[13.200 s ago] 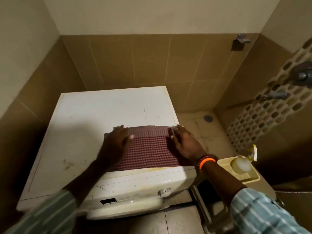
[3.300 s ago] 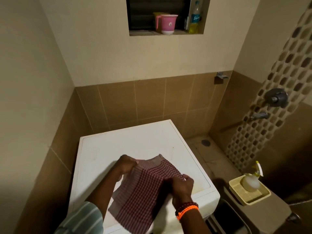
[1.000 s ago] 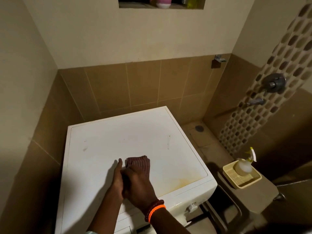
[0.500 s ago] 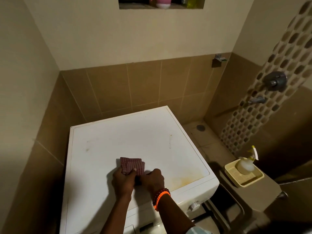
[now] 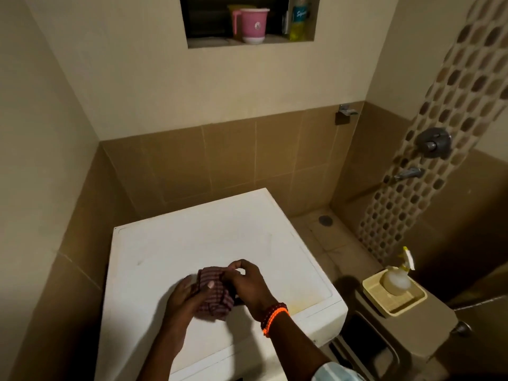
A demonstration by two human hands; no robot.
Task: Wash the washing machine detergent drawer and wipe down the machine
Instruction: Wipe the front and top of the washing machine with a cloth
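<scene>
A white washing machine (image 5: 209, 243) fills the lower middle of the head view, its flat top facing me. Over the near half of that top, a small folded red checked cloth (image 5: 213, 294) sits bunched between both hands. My left hand (image 5: 184, 296) grips its left side, thumb across the fabric. My right hand (image 5: 246, 283), with an orange and red bracelet at the wrist, pinches the cloth's upper right edge. The detergent drawer is out of view.
A yellow tray (image 5: 393, 298) with a white spray bottle (image 5: 397, 279) rests on a toilet tank to the right. Taps (image 5: 433, 143) stick out of the right wall. A wall niche holds a pink mug (image 5: 251, 24) and a bottle (image 5: 298, 19). A floor drain (image 5: 325, 220) lies behind the machine.
The cloth went from spread flat to folded small. In the last half second both hands lifted and bunched it, and the camera tilted up to show the niche.
</scene>
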